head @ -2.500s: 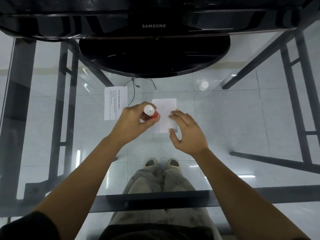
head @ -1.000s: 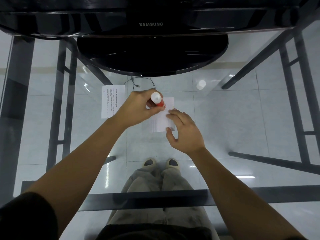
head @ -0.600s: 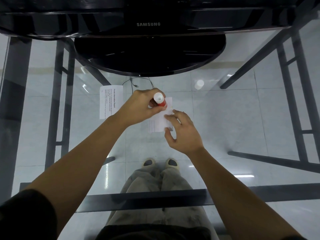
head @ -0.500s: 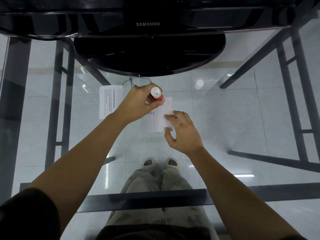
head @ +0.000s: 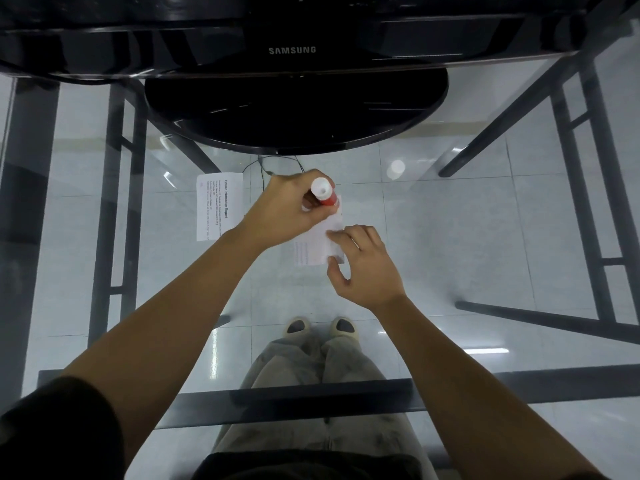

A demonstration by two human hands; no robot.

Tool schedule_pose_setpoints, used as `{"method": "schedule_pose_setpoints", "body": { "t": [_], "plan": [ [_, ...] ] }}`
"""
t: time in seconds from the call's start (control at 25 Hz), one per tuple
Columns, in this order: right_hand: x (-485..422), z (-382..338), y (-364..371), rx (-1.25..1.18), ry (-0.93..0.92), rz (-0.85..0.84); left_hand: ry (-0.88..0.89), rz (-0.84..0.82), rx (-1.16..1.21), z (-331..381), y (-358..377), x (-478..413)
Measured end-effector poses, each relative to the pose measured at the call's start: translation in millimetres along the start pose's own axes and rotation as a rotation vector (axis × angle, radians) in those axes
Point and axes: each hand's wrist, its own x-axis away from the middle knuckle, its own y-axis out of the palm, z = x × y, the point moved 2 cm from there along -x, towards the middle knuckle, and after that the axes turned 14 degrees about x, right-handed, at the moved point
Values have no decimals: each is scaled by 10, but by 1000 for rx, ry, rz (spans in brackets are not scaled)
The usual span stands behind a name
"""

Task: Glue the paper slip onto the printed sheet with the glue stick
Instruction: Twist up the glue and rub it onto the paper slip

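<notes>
On the glass table, a small white paper slip [head: 313,249] lies under both hands. My left hand [head: 289,211] grips a red glue stick [head: 323,195] with a white end up, its lower end pressed on the slip's far part. My right hand [head: 362,268] rests flat with its fingertips pinning the slip's right edge and near corner. The printed sheet [head: 217,209], white with lines of text, lies flat to the left of the slip, partly covered by my left wrist.
A black Samsung monitor [head: 292,50] on a round black stand [head: 294,109] stands right behind the hands. A white glue cap [head: 396,168] sits at the back right. Dark table frame bars [head: 585,216] and my legs show through the glass.
My left hand has slid the glue stick from the slip's near left part toward its far edge. My right hand stays pinning the slip.
</notes>
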Motion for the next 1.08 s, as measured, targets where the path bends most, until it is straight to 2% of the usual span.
{"method": "schedule_pose_setpoints", "body": {
  "t": [0.08,0.24,0.4,0.6,0.92,1.08],
  "plan": [
    [-3,-4,0,0,3,0,16,-54,1,23,40,13],
    [-2,-8,0,5,-5,18,10,53,25,16,-43,-68],
    [-7,-6,6,9,-14,31,23,-60,7,66,70,-23],
    [-1,-3,7,11,-10,30,-32,203,57,106,-2,-13],
    [11,-30,-26,20,-7,32,-97,164,58,82,-14,413],
    [-10,-18,-93,-97,21,-34,-115,127,1,57,29,404]
  ]
}}
